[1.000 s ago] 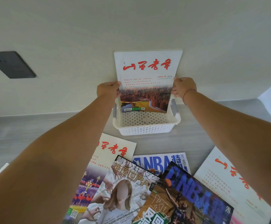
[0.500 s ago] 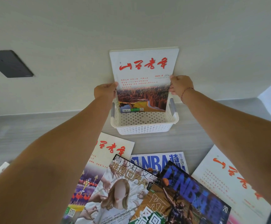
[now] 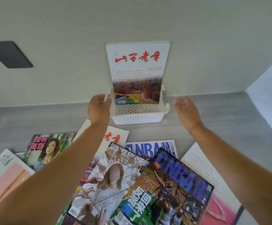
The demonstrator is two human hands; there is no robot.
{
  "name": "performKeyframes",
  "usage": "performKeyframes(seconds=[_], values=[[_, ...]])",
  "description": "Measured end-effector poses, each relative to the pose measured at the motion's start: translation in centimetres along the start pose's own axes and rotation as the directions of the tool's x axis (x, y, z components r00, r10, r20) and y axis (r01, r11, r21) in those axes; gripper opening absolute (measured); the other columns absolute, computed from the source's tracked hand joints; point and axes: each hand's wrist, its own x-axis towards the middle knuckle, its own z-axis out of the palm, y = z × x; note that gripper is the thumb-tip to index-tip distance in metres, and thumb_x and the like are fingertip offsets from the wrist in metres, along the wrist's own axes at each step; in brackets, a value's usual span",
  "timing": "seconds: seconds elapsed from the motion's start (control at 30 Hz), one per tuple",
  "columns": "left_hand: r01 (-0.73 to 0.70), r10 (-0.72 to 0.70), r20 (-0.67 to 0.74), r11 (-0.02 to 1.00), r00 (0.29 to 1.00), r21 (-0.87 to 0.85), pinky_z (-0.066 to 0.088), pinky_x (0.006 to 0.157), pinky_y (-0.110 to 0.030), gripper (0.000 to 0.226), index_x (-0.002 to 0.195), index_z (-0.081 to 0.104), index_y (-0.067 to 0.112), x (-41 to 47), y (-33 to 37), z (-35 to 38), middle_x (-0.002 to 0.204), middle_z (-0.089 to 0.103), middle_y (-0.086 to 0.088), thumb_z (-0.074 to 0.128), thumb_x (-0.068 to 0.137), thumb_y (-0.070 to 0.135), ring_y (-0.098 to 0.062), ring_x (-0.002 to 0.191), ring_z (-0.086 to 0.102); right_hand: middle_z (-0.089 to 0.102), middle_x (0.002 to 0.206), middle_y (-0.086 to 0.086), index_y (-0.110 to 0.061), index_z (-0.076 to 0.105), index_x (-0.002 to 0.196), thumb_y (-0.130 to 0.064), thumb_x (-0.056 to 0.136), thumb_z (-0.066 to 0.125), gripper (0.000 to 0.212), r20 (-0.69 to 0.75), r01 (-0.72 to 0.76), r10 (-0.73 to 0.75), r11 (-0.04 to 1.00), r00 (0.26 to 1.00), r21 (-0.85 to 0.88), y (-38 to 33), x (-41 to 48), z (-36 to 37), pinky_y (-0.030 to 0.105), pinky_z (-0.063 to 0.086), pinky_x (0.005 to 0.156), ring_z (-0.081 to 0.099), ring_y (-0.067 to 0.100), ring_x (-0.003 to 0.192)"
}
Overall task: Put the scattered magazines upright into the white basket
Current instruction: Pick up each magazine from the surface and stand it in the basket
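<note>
Magazines (image 3: 119,181) lie flat, person-side of both hands, under the forearms; left hand (image 3: 99,109) nearer. Left and right hand (image 3: 186,111) loose, empty.

one wide-angle view, worn on the person's head, faces forward and steeply down along the left forearm (image 3: 58,168) and right forearm (image 3: 232,153). the wall (image 3: 205,38) fills the upper half, the grey surface (image 3: 34,117) the lower. the white basket (image 3: 136,118) sits mid-frame, fairly near; the scattered magazines (image 3: 109,184) lie nearest, cropped by the bottom and left edges.
</note>
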Motion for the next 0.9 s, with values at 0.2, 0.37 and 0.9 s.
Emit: performKeyframes(seconds=[0.2,0.37,0.9], values=[[0.148,-0.207,0.301,0.967,0.931,0.206,0.046,0.069,-0.021,0.022,0.107,0.060,0.022,-12.8,-7.7,-1.4,0.100,0.062,0.007,0.059,0.087,0.031,-0.004,0.076,0.055,0.047,0.136,0.009,-0.011,0.047,0.131,-0.032,0.090,0.054,0.046,0.042,-0.215,0.225,0.960,0.973,-0.180,9.6,-15.8,-2.3,0.036,0.030,0.108,0.041,0.023,0.127],[0.180,-0.301,0.462,0.941,0.835,0.287,0.049,0.058,-0.019,0.036,0.116,0.056,0.020,-18.8,-11.1,-1.5,0.105,0.060,0.004,0.063,0.084,0.032,-0.007,0.073,0.059,0.049,0.131,0.007,-0.014,0.046,0.130,-0.034,0.085,0.062,0.052,0.137,-0.211,0.269,0.918,0.953,-0.335,13.1,-22.8,-4.0,0.039,0.037,0.105,0.044,0.024,0.122],[0.169,-0.343,0.513,0.919,0.787,0.355,0.044,0.082,-0.030,0.051,0.128,0.050,0.019,-21.0,-10.4,0.0,0.119,0.056,0.000,0.062,0.079,0.020,-0.018,0.104,0.052,0.060,0.079,0.005,-0.009,0.062,0.091,-0.035,0.086,0.061,0.027,0.549,-0.188,0.359,0.920,0.755,-0.344,10.1,-15.0,-4.5,0.026,0.040,0.065,0.055,0.020,0.072]])
